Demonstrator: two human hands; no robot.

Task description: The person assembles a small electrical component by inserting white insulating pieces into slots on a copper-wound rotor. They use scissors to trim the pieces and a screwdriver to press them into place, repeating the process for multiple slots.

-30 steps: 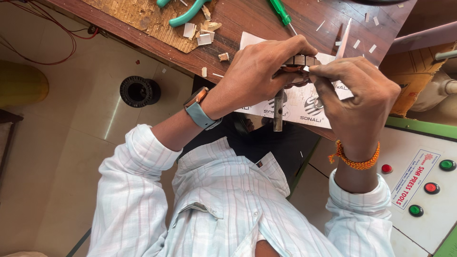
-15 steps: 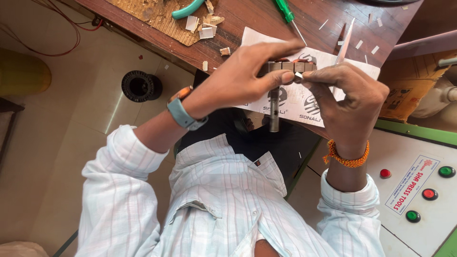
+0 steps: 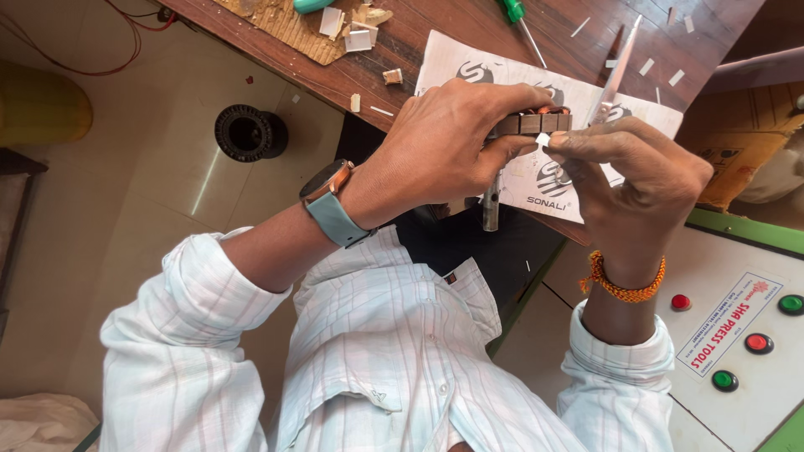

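My left hand (image 3: 444,142), with a watch on its wrist, grips a small slotted metal rotor (image 3: 532,124) over the edge of the wooden bench (image 3: 402,50). The rotor's steel shaft (image 3: 491,209) hangs down below my palm. With its fingertips, my right hand (image 3: 636,180) pinches a tiny white paper slip (image 3: 543,140) against the rotor's side. A thin metal strip (image 3: 615,71) rises behind my right fingers; whether I hold it cannot be told.
A printed white sheet (image 3: 494,67) lies on the bench under my hands, with a green screwdriver (image 3: 519,21) and paper and cardboard scraps (image 3: 356,33) beyond. A black spool (image 3: 249,132) sits on the floor at left. A control panel (image 3: 737,276) with red and green buttons is at right.
Both hands stay together on the rotor and have shifted only slightly. My right fingertips have settled against the rotor's side with the white slip.
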